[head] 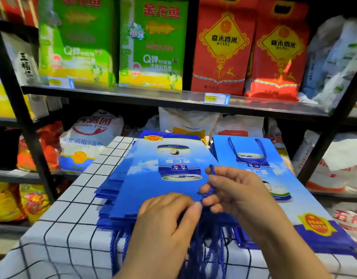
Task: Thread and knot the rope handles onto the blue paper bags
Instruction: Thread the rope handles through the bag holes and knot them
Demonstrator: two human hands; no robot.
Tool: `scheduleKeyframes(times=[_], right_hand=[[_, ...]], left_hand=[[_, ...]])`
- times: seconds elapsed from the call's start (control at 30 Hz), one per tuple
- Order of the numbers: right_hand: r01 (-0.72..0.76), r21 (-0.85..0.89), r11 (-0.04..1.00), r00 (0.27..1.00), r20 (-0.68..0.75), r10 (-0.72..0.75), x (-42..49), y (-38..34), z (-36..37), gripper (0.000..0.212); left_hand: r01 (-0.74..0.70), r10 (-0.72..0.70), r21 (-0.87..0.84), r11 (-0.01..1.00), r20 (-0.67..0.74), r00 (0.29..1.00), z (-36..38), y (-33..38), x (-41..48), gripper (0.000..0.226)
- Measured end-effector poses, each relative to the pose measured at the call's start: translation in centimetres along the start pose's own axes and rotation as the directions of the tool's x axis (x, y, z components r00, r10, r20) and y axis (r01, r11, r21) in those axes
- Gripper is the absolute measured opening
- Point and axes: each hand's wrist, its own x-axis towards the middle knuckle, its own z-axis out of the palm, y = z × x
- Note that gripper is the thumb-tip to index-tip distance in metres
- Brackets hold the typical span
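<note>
A stack of flat blue paper bags (161, 174) lies on the checked tablecloth, printed side up. My right hand (234, 190) pinches a blue rope handle (212, 174) over the top bag's near edge, its end sticking up above my fingers. My left hand (165, 224) pinches the same rope just below, where it meets a bunch of loose blue ropes (201, 250) hanging over the table's front. To the right lies another blue bag (274, 174) with a rope handle (247, 150) threaded through it.
The table wears a white cloth with a black grid (73, 218). Behind it stand black metal shelves (133, 95) packed with green and red rice bags and white flour sacks. A shelf post (28, 137) rises at the left.
</note>
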Motion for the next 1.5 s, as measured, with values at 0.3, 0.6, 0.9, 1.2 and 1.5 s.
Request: scheduleKeyframes(times=[0.3,0.6,0.9,1.2,1.5], right_hand=[[-0.002,-0.097,0.995,0.999,-0.041,-0.002,0.7,0.8,0.7,0.018],[0.143,-0.638,0.757,0.975,0.223,0.004,-0.2,0.7,3.1,0.014],[0.14,-0.481,0.866,0.977,0.211,-0.04,2.1,0.0,4.8,0.021],[0.172,-0.469,0.866,0.98,0.17,-0.103,3.7,1.2,4.4,0.029],[0.171,-0.406,0.898,0.979,0.17,-0.11,3.7,2.0,4.4,0.027]], left_hand=[[0.151,-0.15,-0.138,0.979,0.018,0.988,-1.6,0.3,1.3,0.017],[0.291,-0.313,-0.537,0.791,0.053,0.948,-6.3,0.7,5.9,0.024],[0.316,-0.342,-0.417,0.852,0.013,0.939,-7.0,-2.2,6.4,0.019],[0.081,-0.116,0.256,0.963,0.124,0.986,-6.3,-3.9,-0.3,0.038],[0.054,-0.038,0.193,0.98,-0.085,0.996,-5.0,-4.4,-1.3,0.034]])
